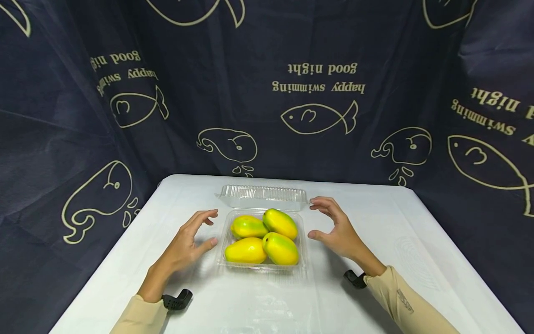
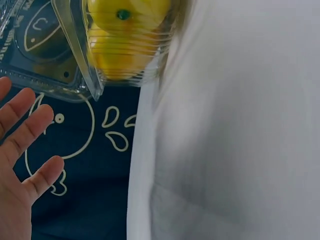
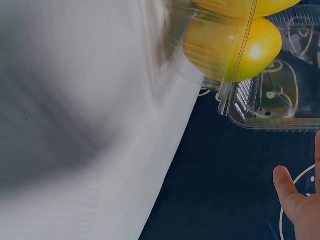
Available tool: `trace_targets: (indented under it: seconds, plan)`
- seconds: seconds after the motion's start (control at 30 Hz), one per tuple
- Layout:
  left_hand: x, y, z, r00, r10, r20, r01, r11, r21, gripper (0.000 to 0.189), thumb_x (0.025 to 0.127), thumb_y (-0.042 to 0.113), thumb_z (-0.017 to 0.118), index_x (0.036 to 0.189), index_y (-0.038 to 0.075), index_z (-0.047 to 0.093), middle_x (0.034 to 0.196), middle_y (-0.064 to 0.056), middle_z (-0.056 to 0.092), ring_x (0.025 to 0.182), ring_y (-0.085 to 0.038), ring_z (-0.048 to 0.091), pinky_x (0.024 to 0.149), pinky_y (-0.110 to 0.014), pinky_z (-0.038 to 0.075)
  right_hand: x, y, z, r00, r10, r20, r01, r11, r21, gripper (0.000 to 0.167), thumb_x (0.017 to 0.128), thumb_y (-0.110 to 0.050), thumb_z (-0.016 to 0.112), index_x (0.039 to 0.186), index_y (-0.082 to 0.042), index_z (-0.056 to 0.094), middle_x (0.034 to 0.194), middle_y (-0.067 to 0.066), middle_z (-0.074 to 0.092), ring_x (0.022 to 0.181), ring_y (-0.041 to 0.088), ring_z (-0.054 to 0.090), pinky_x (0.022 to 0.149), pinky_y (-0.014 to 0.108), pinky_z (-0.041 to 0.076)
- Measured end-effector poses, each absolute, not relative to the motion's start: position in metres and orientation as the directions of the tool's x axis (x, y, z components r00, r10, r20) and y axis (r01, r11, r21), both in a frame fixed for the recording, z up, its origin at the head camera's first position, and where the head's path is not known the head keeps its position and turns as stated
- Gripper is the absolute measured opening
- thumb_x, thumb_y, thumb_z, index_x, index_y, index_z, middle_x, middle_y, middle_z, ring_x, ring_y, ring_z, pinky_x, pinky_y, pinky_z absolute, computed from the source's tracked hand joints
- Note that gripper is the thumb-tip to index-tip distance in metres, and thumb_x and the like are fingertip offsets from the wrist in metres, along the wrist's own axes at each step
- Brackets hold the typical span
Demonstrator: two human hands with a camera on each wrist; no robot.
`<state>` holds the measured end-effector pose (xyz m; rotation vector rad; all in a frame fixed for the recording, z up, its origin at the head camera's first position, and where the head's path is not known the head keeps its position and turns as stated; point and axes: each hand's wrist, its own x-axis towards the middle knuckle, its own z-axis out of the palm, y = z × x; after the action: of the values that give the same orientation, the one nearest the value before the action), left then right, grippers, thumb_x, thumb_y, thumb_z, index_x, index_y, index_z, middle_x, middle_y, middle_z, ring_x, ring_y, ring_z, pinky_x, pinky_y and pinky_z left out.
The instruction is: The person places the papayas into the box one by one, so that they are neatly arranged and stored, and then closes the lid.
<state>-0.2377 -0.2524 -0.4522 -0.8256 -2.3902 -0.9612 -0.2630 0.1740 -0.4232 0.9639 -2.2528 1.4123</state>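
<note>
In the head view a clear plastic clamshell box (image 1: 227, 265) stands on the table, its lid (image 1: 263, 191) folded back on the far side. Several yellow-green mangoes (image 1: 280, 250) lie in the base in two rows. My left hand (image 1: 183, 246) hovers just left of the box, fingers relaxed and thumb apart, holding nothing. On the other side my right hand (image 1: 339, 232) is held likewise, its fingertips close to the lid's right corner. Both wrist views show mangoes (image 2: 122, 50) (image 3: 250, 50) through the ribbed plastic wall, with spread fingers near the open lid.
A white cloth covers the table (image 1: 267, 306). Dark blue curtain fabric (image 1: 267, 106) with fish and whale drawings rises behind the table and along both sides. Each wrist carries a small black camera (image 1: 177, 300).
</note>
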Motion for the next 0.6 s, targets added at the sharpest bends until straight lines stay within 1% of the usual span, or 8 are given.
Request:
trace_targets:
  seconds: [0.07,0.2,0.33,0.4,0.5,0.6]
  plan:
    - [-0.238,-0.251,-0.451,-0.717,0.363,0.595,0.677,0.566,0.470,0.075,0.083,0.016,0.078,0.150,0.023,0.043,0.142,0.006,0.054,0.115,-0.016,0.058,0.096,-0.029,0.042,-0.260,0.174,-0.423,-0.725,-0.377,0.577,-0.684,0.294,-0.668,0.082,0.068,-0.005,0.090,0.140,-0.011,0.052,0.143,0.003,0.049,0.125,0.019,0.057,0.112,0.031,0.040]
    - [-0.237,-0.249,-0.450,-0.684,0.363,0.632,0.709,0.535,0.459,0.079,0.082,0.012,0.077,0.152,0.017,0.041,0.141,0.003,0.053,0.112,-0.018,0.058,0.096,-0.030,0.042,-0.256,0.175,-0.425,-0.729,-0.377,0.571,-0.679,0.302,-0.669,0.080,0.067,-0.005,0.090,0.138,-0.007,0.053,0.142,0.001,0.050,0.125,0.016,0.057,0.111,0.028,0.039]
    - [-0.236,-0.246,-0.447,-0.661,0.364,0.656,0.729,0.521,0.445,0.077,0.083,0.013,0.076,0.152,0.010,0.041,0.140,0.001,0.054,0.110,-0.019,0.059,0.096,-0.032,0.043,-0.253,0.175,-0.428,-0.728,-0.376,0.573,-0.680,0.295,-0.671,0.080,0.066,-0.002,0.090,0.137,-0.009,0.054,0.140,0.002,0.051,0.124,0.015,0.056,0.111,0.026,0.039]
    - [-0.236,-0.245,-0.446,-0.659,0.365,0.658,0.731,0.519,0.444,0.075,0.084,0.014,0.075,0.152,0.009,0.042,0.140,0.001,0.054,0.110,-0.019,0.058,0.097,-0.032,0.042,-0.251,0.175,-0.429,-0.725,-0.377,0.576,-0.683,0.289,-0.671,0.080,0.066,-0.002,0.090,0.137,-0.010,0.055,0.140,0.002,0.051,0.124,0.015,0.057,0.111,0.024,0.038]
    - [-0.235,-0.243,-0.445,-0.660,0.363,0.658,0.729,0.520,0.445,0.075,0.085,0.015,0.075,0.152,0.011,0.042,0.141,0.000,0.053,0.110,-0.019,0.058,0.096,-0.033,0.042,-0.249,0.175,-0.430,-0.724,-0.378,0.578,-0.684,0.282,-0.673,0.080,0.066,-0.002,0.090,0.138,-0.012,0.055,0.140,0.002,0.051,0.123,0.016,0.057,0.111,0.022,0.038]
    - [-0.235,-0.242,-0.443,-0.659,0.351,0.665,0.728,0.520,0.447,0.076,0.084,0.013,0.075,0.152,0.013,0.042,0.141,-0.001,0.053,0.110,-0.018,0.058,0.095,-0.036,0.043,-0.248,0.175,-0.430,-0.723,-0.378,0.578,-0.684,0.275,-0.676,0.081,0.066,-0.002,0.089,0.138,-0.012,0.055,0.140,0.002,0.051,0.123,0.016,0.057,0.111,0.022,0.038]
